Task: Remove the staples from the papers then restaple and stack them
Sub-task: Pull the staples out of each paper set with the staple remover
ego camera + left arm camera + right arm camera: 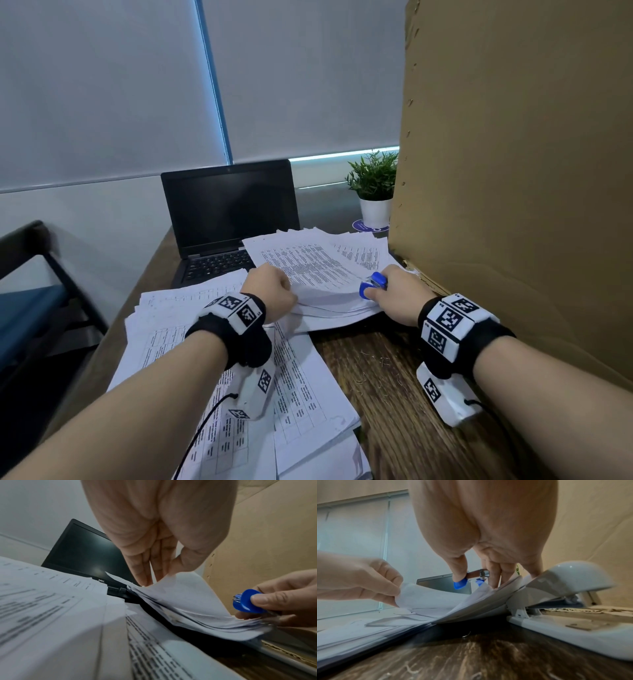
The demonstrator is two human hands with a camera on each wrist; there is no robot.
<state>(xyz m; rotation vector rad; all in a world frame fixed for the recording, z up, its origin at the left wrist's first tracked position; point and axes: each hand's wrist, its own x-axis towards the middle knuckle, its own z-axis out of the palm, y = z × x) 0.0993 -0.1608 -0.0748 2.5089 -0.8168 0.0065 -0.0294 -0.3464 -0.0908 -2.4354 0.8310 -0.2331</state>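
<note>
A thick bundle of printed papers [318,274] lies across the desk in front of the laptop. My left hand [274,291] pinches and lifts the near edge of its top sheets [185,595], thumb against fingers. My right hand [394,294] grips a blue staple remover [373,284] at the bundle's right corner; the remover [247,601] is pinched between thumb and fingers, its metal jaws [481,573] above the paper. A white stapler [565,595] stands on the desk just right of the bundle. A second pile of papers [212,359] lies under my left forearm.
An open black laptop [226,212] stands behind the papers. A tall cardboard sheet [513,171] walls off the right side. A small potted plant [375,188] sits at the back. Loose pulled staples [370,370] are scattered on the dark wooden desk [387,411].
</note>
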